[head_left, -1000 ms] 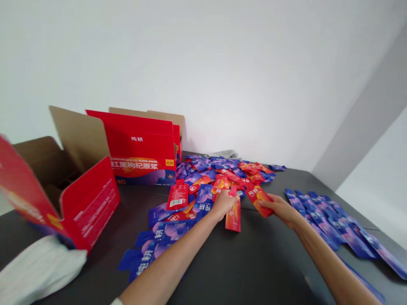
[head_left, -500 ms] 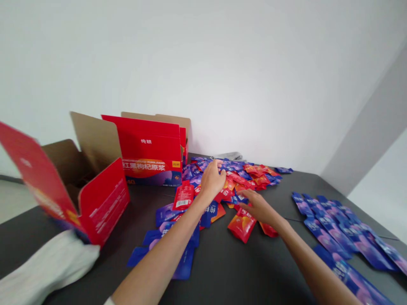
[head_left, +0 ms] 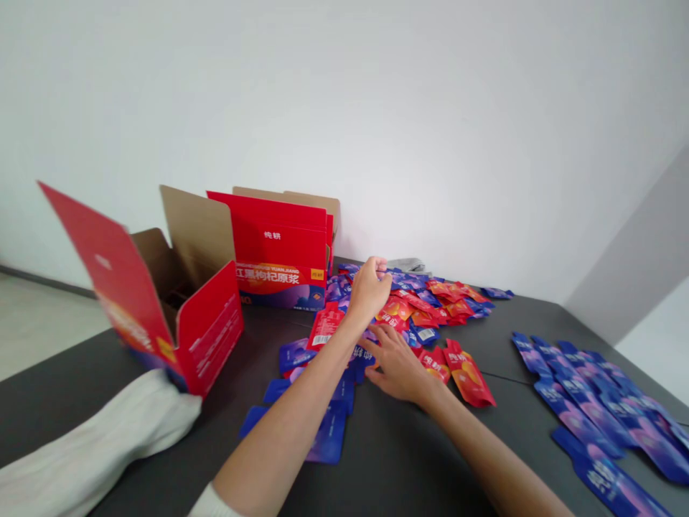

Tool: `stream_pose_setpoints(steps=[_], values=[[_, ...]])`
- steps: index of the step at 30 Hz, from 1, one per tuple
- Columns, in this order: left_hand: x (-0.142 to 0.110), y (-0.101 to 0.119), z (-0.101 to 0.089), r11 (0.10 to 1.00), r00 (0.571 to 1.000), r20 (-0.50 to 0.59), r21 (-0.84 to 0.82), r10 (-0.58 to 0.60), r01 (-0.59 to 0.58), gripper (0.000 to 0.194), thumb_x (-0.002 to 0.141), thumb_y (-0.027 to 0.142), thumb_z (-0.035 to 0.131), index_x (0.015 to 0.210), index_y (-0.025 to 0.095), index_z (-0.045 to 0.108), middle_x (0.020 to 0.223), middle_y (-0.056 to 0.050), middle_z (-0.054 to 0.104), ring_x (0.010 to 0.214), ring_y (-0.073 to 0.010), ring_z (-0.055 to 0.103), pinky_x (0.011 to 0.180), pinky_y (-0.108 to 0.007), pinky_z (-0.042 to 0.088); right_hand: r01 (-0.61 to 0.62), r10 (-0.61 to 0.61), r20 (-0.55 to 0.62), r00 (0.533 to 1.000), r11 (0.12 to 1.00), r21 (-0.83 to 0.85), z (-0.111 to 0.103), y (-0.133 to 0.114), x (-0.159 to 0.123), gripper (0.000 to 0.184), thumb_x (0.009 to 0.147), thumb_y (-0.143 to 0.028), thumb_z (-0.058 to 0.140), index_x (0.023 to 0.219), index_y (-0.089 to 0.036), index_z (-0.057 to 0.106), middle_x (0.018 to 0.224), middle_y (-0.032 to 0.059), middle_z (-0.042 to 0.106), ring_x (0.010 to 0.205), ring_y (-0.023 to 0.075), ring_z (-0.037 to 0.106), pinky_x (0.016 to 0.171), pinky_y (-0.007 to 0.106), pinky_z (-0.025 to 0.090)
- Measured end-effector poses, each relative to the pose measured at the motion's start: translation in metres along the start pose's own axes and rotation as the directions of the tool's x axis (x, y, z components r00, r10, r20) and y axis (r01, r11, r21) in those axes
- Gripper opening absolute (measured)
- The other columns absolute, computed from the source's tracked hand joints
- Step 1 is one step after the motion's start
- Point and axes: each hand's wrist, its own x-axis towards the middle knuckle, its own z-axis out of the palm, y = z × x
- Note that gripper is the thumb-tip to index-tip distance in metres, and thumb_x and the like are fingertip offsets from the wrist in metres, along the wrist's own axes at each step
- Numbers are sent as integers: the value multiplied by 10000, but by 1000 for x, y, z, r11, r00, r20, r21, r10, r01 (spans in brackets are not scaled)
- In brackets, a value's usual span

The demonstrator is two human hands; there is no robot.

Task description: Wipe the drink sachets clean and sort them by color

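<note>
My left hand (head_left: 370, 286) is over the heap of small pouches, its fingers curled inward. Whatever it may hold is hidden by the hand. Nearer to me, my right hand (head_left: 397, 362) rests with fingers spread at a blue pouch (head_left: 364, 356) along the heap's front edge. Just right of it lie an upright-facing red pouch (head_left: 469, 375) and a second red pouch (head_left: 435, 363), partly behind the wrist. Under my left forearm a red pouch (head_left: 326, 327) shows its barcode, with blue pouches (head_left: 329, 434) below it.
An open red carton (head_left: 212, 327) stands at left, another red carton (head_left: 280, 251) behind it. A white sleeve or cloth (head_left: 123, 438) reaches in from the lower left. Rows of blue pouches (head_left: 586, 398) lie at right on the dark table (head_left: 398, 452). A white wall rises behind.
My right hand has moved left, off the red pouches to the blue one, uncovering the red pouch at right. My left hand stays over the heap. The view has shifted left.
</note>
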Motion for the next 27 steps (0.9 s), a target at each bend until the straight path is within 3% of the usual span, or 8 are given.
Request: stream_pose_setpoints(steps=[5, 9, 12, 15, 18, 22, 24, 27], values=[[0, 5, -7, 1000, 1000, -12, -26, -2, 1, 248, 757, 82, 554, 988, 164, 588, 979, -63, 669, 890, -170, 645, 830, -295, 496, -26, 21, -67, 998, 996, -83, 14, 1, 19, 474, 827, -430, 628, 1255, -237, 564, 1265, 107, 550, 1122, 314, 484, 941, 459, 427], [1, 5, -9, 999, 1000, 2, -51, -8, 8, 228, 759, 86, 556, 966, 172, 591, 949, -52, 673, 867, -165, 650, 823, -294, 500, -55, 33, -162, 986, 990, -132, 12, -1, 27, 220, 926, -294, 486, 1020, -214, 668, 951, 102, 648, 963, 283, 554, 860, 436, 449], [4, 4, -10, 997, 1000, 19, -75, -10, 11, 203, 777, 107, 553, 966, 166, 595, 947, -64, 676, 873, -175, 654, 836, -311, 500, -90, 45, -284, 958, 985, -145, 0, 3, 27, 284, 956, -235, 398, 834, -236, 655, 797, 75, 628, 843, 233, 567, 780, 375, 449], [1, 8, -9, 993, 998, 59, -115, 18, -11, 200, 820, 188, 564, 1016, 165, 597, 1043, -91, 673, 970, -195, 642, 909, -335, 475, -219, 140, -471, 871, 969, -117, -25, 16, 23, 344, 979, -259, 328, 752, -227, 584, 756, 65, 590, 785, 205, 543, 733, 336, 414], [-13, 19, -3, 982, 985, 161, -185, 67, -36, 362, 826, 331, 620, 1151, 180, 568, 1247, -113, 607, 1182, -222, 550, 1017, -336, 408, -351, 300, -622, 724, 935, 43, -56, 28, 15, 373, 987, -303, 298, 687, -208, 498, 663, 27, 531, 634, 156, 483, 612, 283, 358], [-43, 38, 12, 871, 839, 531, -460, 114, 173, 547, 811, 460, 645, 1284, 225, 503, 1330, -86, 562, 1281, -236, 465, 1074, -339, 350, -192, 465, -591, 659, 864, 466, -87, 28, 5, 400, 952, -411, 383, 614, -202, 420, 579, -32, 450, 545, 108, 398, 539, 244, 313], [-53, 45, 19, 763, 748, 647, -557, 150, 329, 530, 835, 487, 612, 1288, 237, 501, 1264, -77, 605, 1218, -234, 521, 1022, -349, 408, -67, 493, -534, 686, 775, 629, -96, 24, 0, 416, 939, -454, 401, 609, -201, 417, 583, -39, 428, 544, 100, 388, 525, 233, 320], [-56, 48, 25, 632, 737, 664, -627, 127, 456, 477, 865, 515, 556, 1231, 210, 539, 1110, -89, 667, 1018, -223, 628, 835, -333, 517, 25, 506, -404, 762, 600, 799, -107, 22, -5, 382, 933, -495, 391, 752, -198, 549, 651, -23, 501, 577, 110, 455, 539, 232, 383]])
